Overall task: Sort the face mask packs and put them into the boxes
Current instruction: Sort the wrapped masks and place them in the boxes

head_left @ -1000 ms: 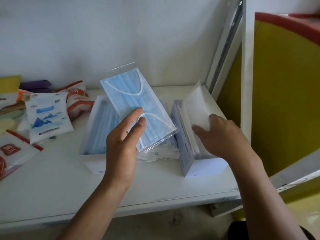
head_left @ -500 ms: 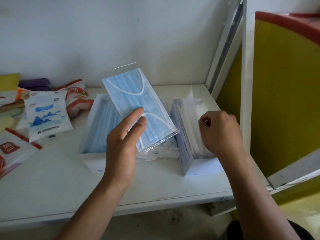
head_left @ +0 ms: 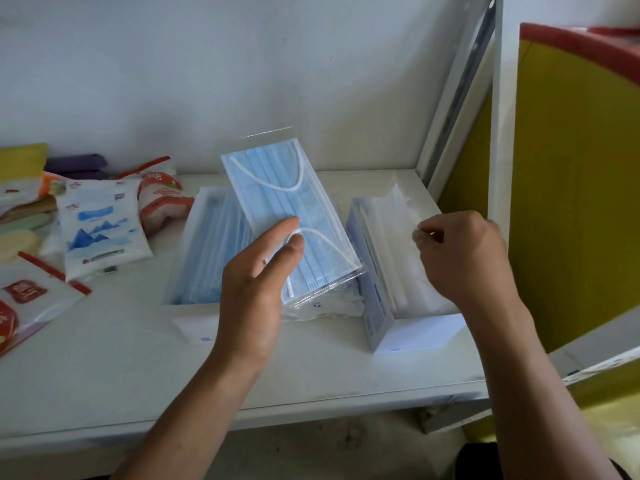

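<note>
My left hand [head_left: 254, 289] holds a clear-wrapped pack of blue face masks [head_left: 294, 209] tilted above the table, thumb on its front. Behind it lies an open white box [head_left: 180, 271] filled with blue masks. To the right stands a second open box [head_left: 419, 332] holding white mask packs [head_left: 405, 271] on edge. My right hand [head_left: 464, 258] hovers over that box's right side, fingertips pinched together beside a clear wrapper edge. A few loose wrapped packs [head_left: 329, 303] lie between the boxes.
Tissue and snack packets [head_left: 100, 230] and red-labelled bags [head_left: 27, 296] crowd the table's left side. A white wall runs behind. A white post [head_left: 498, 133] and a yellow panel with a red rim [head_left: 571, 168] stand close on the right. The table's front edge [head_left: 277, 410] is near me.
My right hand has lifted off the white pack it was pressing into the right box, moved right, and curled its fingers. My left hand keeps the blue pack nearly still.
</note>
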The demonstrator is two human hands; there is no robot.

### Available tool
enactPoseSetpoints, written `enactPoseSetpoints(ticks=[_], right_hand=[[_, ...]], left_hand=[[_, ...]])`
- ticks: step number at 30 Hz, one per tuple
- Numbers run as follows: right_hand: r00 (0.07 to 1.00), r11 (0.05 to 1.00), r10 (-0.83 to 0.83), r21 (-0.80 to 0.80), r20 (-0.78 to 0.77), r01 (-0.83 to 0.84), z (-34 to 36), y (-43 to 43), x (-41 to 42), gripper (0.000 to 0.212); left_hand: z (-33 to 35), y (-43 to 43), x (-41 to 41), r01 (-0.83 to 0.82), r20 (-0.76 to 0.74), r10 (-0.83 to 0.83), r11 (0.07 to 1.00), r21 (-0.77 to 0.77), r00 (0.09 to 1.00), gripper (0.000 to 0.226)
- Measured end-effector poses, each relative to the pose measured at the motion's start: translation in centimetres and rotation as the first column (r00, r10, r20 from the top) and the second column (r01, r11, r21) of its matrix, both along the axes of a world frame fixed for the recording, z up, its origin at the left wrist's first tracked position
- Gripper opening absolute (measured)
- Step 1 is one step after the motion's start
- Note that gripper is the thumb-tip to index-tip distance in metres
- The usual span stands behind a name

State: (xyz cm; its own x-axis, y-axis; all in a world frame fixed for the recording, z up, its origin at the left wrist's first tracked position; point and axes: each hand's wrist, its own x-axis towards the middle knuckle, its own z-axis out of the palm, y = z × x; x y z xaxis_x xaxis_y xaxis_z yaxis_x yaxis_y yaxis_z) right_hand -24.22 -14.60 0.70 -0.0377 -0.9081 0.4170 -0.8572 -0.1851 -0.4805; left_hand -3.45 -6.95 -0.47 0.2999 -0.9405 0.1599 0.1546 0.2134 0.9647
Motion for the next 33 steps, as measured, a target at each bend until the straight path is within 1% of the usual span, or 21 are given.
enactPoseSetpoints(ticks=[3, 4, 6, 8, 9, 10, 13, 15, 17, 18, 19, 20, 21, 22, 23, 24, 26, 29, 31, 32, 33], right_hand=[[0.994, 0.992, -0.027, 0.12, -0.107, 0.04, -1.0, -0.5, 1.1, 0.023], [0.993, 0.988, -0.044, 0.139, -0.114, 0.06, -1.4, -0.7, 1.4, 0.027], [0.996, 0.985, -0.078, 0.152, -0.047, 0.084, -1.1, -0.7, 1.6, 0.029], [0.997, 0.986, -0.071, 0.15, -0.024, 0.074, -0.3, -0.4, 1.1, 0.019], [0.997, 0.985, -0.055, 0.162, -0.048, 0.062, 0.0, -0.2, 0.7, 0.011], [0.996, 0.985, -0.043, 0.165, -0.074, 0.055, 0.1, -0.1, 0.6, 0.009], [0.992, 0.983, -0.01, 0.178, -0.124, 0.033, -0.9, -0.2, 0.9, 0.012], [0.994, 0.981, -0.001, 0.191, -0.106, 0.021, -1.4, -0.4, 0.9, 0.014], [1.0, 0.99, 0.007, 0.138, 0.009, -0.008, -0.9, -0.5, 1.0, 0.023], [0.993, 0.994, 0.023, 0.107, 0.12, -0.036, -0.3, -0.3, 1.1, 0.025], [0.96, 0.989, 0.063, 0.109, 0.271, -0.096, 0.3, 0.1, 1.4, 0.025], [0.889, 0.965, 0.124, 0.154, 0.44, -0.21, 1.1, 0.6, 1.9, 0.025], [0.784, 0.908, 0.176, 0.21, 0.595, -0.363, 1.6, 1.2, 2.5, 0.029], [0.679, 0.825, 0.21, 0.245, 0.704, -0.509, 1.9, 1.7, 3.1, 0.031], [0.619, 0.752, 0.248, 0.256, 0.745, -0.608, 1.8, 2.1, 3.6, 0.027], [0.599, 0.723, 0.284, 0.243, 0.748, -0.646, 1.8, 2.4, 4.0, 0.019], [0.613, 0.77, 0.286, 0.204, 0.737, -0.604, 1.6, 2.7, 4.6, 0.008], [0.631, 0.829, 0.241, 0.182, 0.737, -0.529, 1.5, 2.8, 5.2, 0.008], [0.651, 0.862, 0.216, 0.172, 0.728, -0.477, 1.6, 2.9, 5.4, 0.008], [0.654, 0.878, 0.203, 0.16, 0.729, -0.451, 1.7, 2.8, 5.4, 0.008], [0.664, 0.89, 0.194, 0.155, 0.722, -0.428, 1.9, 2.8, 5.4, 0.008]], left_hand=[[0.0, 0.0, 0.0, 0.001, 0.002, -0.001, 1.0, 0.005, 1.0, 0.042], [0.0, 0.0, 0.0, -0.001, -0.001, 0.001, 1.0, 0.006, 1.0, 0.042], [-0.1, 0.1, 0.0, 0.003, 0.002, -0.003, 1.0, 0.009, 1.0, 0.043], [-0.1, 0.1, 0.0, 0.001, 0.01, -0.001, 1.0, 0.016, 1.0, 0.046], [-0.1, 0.0, 0.0, -0.004, 0.01, 0.004, 1.0, 0.023, 1.0, 0.047], [-0.1, 0.0, 0.0, -0.007, 0.006, 0.006, 0.999, 0.032, 1.0, 0.048], [-0.1, -0.1, -0.2, 0.009, 0.006, -0.009, 0.999, 0.051, 1.0, 0.039], [0.0, -0.1, -0.3, 0.018, 0.043, -0.021, 0.998, 0.058, 0.999, 0.028], [0.0, 0.0, -0.2, 0.023, 0.134, -0.031, 0.998, 0.061, 0.991, 0.023], [-0.1, 0.0, -0.2, 0.027, 0.177, -0.039, 0.997, 0.069, 0.983, 0.022], [-0.1, 0.1, -0.2, 0.035, 0.215, -0.051, 0.997, 0.075, 0.975, 0.023], [-0.1, 0.2, -0.3, 0.048, 0.252, -0.065, 0.996, 0.074, 0.966, 0.024], [0.0, 0.3, -0.3, 0.059, 0.293, -0.076, 0.996, 0.068, 0.953, 0.025], [0.1, 0.4, -0.4, 0.072, 0.329, -0.087, 0.996, 0.057, 0.94, 0.026], [0.2, 0.5, -0.4, 0.083, 0.354, -0.094, 0.995, 0.046, 0.93, 0.028], [0.2, 0.5, -0.4, 0.089, 0.369, -0.096, 0.995, 0.036, 0.925, 0.03], [0.0, 0.6, -0.3, 0.058, 0.384, -0.058, 0.998, 0.011, 0.921, 0.033], [0.2, 0.6, 0.3, -0.101, 0.405, 0.118, 0.993, -0.065, 0.907, 0.032], [1.0, 0.5, 1.6, -0.241, 0.453, 0.279, 0.96, -0.141, 0.847, 0.029], [1.6, 0.5, 2.5, -0.307, 0.493, 0.362, 0.932, -0.192, 0.791, 0.028], [2.3, 0.5, 3.6, -0.365, 0.549, 0.438, 0.899, -0.243, 0.712, 0.029]])
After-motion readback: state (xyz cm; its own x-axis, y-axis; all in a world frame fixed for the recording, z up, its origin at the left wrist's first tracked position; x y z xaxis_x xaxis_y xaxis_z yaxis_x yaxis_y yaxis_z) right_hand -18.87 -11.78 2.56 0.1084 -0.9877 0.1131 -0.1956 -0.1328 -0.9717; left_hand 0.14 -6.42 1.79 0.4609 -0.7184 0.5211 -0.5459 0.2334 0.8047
